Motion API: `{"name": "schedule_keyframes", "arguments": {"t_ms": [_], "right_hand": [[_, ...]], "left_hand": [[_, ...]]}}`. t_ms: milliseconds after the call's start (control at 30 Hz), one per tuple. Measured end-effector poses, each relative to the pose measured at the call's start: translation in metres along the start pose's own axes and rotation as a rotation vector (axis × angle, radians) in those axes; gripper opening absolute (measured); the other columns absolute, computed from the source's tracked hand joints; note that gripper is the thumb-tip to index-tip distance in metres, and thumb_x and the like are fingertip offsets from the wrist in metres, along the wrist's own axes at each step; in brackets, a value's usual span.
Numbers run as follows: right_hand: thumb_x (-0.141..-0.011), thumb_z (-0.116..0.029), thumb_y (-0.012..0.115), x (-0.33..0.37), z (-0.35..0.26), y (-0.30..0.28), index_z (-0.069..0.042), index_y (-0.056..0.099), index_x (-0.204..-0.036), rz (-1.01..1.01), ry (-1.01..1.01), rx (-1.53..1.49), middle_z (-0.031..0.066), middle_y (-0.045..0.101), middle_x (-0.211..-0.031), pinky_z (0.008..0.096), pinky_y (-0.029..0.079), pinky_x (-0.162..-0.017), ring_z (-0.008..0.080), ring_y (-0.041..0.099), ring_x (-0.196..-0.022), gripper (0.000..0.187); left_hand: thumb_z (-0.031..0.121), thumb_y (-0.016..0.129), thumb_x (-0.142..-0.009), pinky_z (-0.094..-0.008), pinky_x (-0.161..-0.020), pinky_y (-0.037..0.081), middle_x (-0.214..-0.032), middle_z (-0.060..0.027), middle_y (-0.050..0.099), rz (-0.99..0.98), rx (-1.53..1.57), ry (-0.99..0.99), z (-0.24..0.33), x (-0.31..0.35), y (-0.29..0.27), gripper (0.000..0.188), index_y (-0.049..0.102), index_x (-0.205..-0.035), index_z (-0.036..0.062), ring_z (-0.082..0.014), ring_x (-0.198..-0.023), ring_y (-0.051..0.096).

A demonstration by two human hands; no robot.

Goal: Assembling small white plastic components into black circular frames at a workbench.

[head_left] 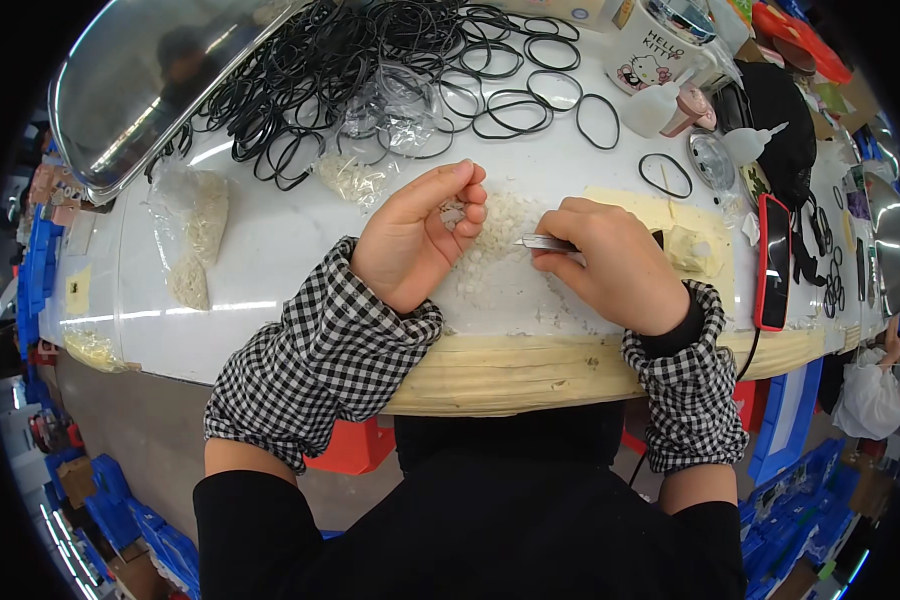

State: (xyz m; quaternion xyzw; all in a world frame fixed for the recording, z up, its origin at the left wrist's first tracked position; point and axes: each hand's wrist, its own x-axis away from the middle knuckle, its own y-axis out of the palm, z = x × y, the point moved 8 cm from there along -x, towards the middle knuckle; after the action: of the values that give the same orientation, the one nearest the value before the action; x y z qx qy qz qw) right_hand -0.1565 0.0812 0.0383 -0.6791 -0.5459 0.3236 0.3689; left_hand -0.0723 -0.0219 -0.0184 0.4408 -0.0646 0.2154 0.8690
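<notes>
My left hand is turned palm up with its fingers curled in a loose cup. Small whitish pieces show in it, partly hidden by the fingers. Opposite it, my right hand grips a slim silver tool with a pointed end, which looks like tweezers; the fingers cover most of it. Its tip points left, over a scattered pile of small whitish pieces on the white tabletop. The pile lies between and under my two hands.
Many black rubber rings heap at the back, beside a shiny metal tray. Clear bags of pale pieces lie left. To the right are a yellowish lump, a red-edged device, a white mug and squeeze bottles.
</notes>
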Motion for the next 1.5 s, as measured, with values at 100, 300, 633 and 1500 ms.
{"name": "schedule_keyframes", "arguments": {"t_ms": [100,300,633,1500], "right_hand": [[-0.076,-0.013,0.064,0.001,0.004,0.005,-0.002,0.057,-0.08,-0.015,0.037,0.047,0.0109,0.056,-0.077,0.0394,0.046,-0.062,0.0318,0.057,-0.07,0.013],[-0.077,-0.011,0.063,0.001,-0.002,0.003,-0.002,0.054,-0.086,0.061,-0.003,0.038,0.0112,0.055,-0.081,0.0371,0.045,-0.06,0.0313,0.057,-0.07,0.015],[-0.069,0.008,0.06,0.0,-0.024,-0.033,0.0,0.054,-0.088,0.436,-0.201,-0.326,0.009,0.051,-0.078,0.0269,0.046,-0.053,0.0203,0.056,-0.066,0.021],[-0.074,-0.006,0.066,0.002,-0.009,-0.019,-0.001,0.055,-0.082,0.445,0.055,-0.552,0.0037,0.054,-0.073,0.0206,0.03,-0.043,0.006,0.039,-0.05,0.014]], "left_hand": [[0.018,0.054,-0.091,-0.019,-0.066,0.044,-0.084,-0.0014,0.053,0.014,-0.005,-0.006,0.0,0.0,0.0,0.016,0.053,-0.096,0.002,-0.0084,-0.075,0.051],[0.018,0.05,-0.093,-0.0188,-0.067,0.044,-0.084,-0.0009,0.054,0.013,-0.102,-0.036,-0.003,0.002,0.004,0.018,0.055,-0.097,0.0009,-0.0083,-0.074,0.051],[0.022,0.051,-0.094,-0.0185,-0.069,0.043,-0.082,0.0001,0.056,-0.155,-0.256,-0.168,-0.017,0.011,0.024,0.022,0.058,-0.098,0.0016,-0.0062,-0.074,0.05],[0.017,0.054,-0.092,-0.0165,-0.063,0.041,-0.08,-0.0001,0.057,-0.19,-0.156,-0.039,-0.012,0.009,0.026,0.016,0.059,-0.094,0.0017,-0.0053,-0.07,0.049]]}}
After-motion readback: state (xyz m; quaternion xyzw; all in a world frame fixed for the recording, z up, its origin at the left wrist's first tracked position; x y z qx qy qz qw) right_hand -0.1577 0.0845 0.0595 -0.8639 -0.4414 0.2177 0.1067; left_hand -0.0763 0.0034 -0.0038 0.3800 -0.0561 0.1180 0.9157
